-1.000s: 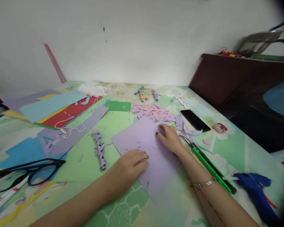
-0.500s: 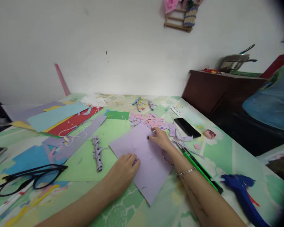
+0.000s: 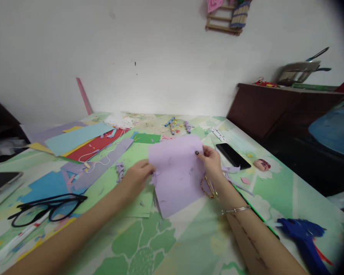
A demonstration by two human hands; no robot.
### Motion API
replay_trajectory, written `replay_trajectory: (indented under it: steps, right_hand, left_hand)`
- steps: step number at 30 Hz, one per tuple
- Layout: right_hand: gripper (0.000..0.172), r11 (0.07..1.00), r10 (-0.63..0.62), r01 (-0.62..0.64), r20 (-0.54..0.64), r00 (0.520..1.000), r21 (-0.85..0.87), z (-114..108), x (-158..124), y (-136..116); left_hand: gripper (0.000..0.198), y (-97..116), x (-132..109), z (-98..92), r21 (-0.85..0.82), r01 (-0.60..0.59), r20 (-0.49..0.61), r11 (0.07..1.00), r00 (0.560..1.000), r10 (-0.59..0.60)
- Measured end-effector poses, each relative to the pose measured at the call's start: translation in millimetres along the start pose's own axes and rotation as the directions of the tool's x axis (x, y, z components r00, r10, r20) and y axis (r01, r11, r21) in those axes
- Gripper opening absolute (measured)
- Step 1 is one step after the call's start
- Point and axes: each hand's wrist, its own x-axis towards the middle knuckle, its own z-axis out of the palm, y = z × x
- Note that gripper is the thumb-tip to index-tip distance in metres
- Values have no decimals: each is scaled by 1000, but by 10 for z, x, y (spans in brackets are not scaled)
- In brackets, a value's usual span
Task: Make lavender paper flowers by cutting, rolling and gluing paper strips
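Observation:
A sheet of purple paper (image 3: 177, 172) is raised off the table at its far side, its near part hanging toward the tabletop with small purple scraps on it. My right hand (image 3: 212, 162) pinches the sheet's right edge between thumb and fingers. At the left edge my left hand (image 3: 139, 175) is closed, slightly blurred, with the fingertips on the paper and curled purple scraps just beside them. A twisted purple paper roll (image 3: 119, 172) lies left of that hand, partly covered. Gold-handled scissors (image 3: 208, 187) show beneath my right wrist.
Black glasses (image 3: 48, 210) and colored sheets (image 3: 80, 139) lie on the left. Right of me are a black phone (image 3: 232, 155), a green cutter (image 3: 256, 210) partly under my forearm, and a blue glue gun (image 3: 302, 233). Small decorated rolls (image 3: 172, 126) sit near the wall.
The purple sheet has been lifted from lying flat and turned. My left hand has moved up and left to its left edge; my right hand has taken hold of the right edge.

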Motion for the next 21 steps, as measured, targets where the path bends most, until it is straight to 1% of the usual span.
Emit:
replay_trajectory:
  steps: [2,3,5,7,9,11,13,14,15,16,17,18,19,20,21]
  right_hand:
    - [24,994,-36,45,-94,995,95,-54,36,-61]
    - [23,988,-56,75,-145,988,135,-80,52,-96]
    - [22,970,-93,143,-238,967,199,-126,76,-180]
    - [22,948,-126,207,-312,942,241,-163,88,-289]
    - [22,913,-181,297,-373,910,281,-201,88,-421]
    - [21,860,-261,410,-428,865,304,-250,82,-556]
    - [19,816,-337,507,-486,807,276,-317,76,-667]
    - [18,810,-362,537,-518,775,237,-357,76,-704]
    - [18,810,-377,554,-552,744,193,-399,78,-726]
    - [17,814,-382,560,-584,716,155,-442,82,-733]
    - [17,820,-374,556,-611,698,134,-483,87,-726]
    - [17,829,-352,542,-628,695,135,-520,93,-707]
    - [16,838,-317,520,-632,707,162,-552,99,-679]
    - [16,844,-274,495,-628,728,206,-578,105,-646]
    - [15,846,-228,469,-622,749,254,-598,109,-611]
  left_hand:
    - [22,-141,90,-173,60,59,-107,996,993,-52]
    - [20,-211,125,-239,93,77,-137,993,989,-63]
    - [18,-354,173,-307,146,105,-145,984,986,-84]
    - [19,-491,196,-286,180,119,-98,976,990,-103]
    - [20,-586,200,-201,208,141,-37,968,990,-136]
    - [26,-584,176,-88,236,168,-18,957,986,-169]
    - [31,-444,107,23,232,163,-42,959,987,-157]
    - [32,-322,50,72,225,164,-64,960,986,-154]
    - [33,-171,-20,116,203,140,-69,969,989,-129]
    - [34,-3,-102,154,164,84,-66,983,995,-74]
    - [37,169,-191,187,122,-22,-27,992,999,26]
    - [41,332,-280,216,76,-189,73,979,980,184]
    - [49,472,-363,242,17,-344,182,939,924,336]
    - [57,580,-434,267,-42,-462,284,886,845,454]
    - [60,649,-488,292,-79,-527,355,846,778,518]
